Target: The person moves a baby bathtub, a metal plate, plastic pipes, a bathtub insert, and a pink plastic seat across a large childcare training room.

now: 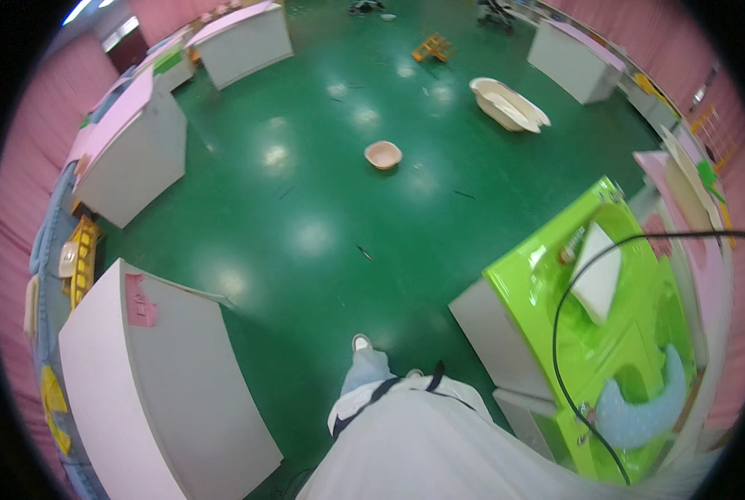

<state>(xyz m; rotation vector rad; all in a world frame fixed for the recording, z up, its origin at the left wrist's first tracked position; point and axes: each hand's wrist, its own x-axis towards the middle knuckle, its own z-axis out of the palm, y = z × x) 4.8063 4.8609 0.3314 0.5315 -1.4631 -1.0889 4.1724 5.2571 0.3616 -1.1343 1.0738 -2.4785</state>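
Note:
Neither my left hand nor my right hand shows. My white top fills the lower middle, and one shoe is on the green floor. Close on my right stands a bright green sink unit with basins. A light blue crescent-shaped cushion rests over its near basin. Across the far basin lies a white wedge-shaped piece, beside a small bottle. A black cable loops in front of the unit. What my hands hold, if anything, cannot be seen.
A white cabinet stands close on my left, with more cabinets beyond it. Ahead on the floor are a pink basin, a cream baby bathtub and an orange wooden frame. Pink curtains line the walls.

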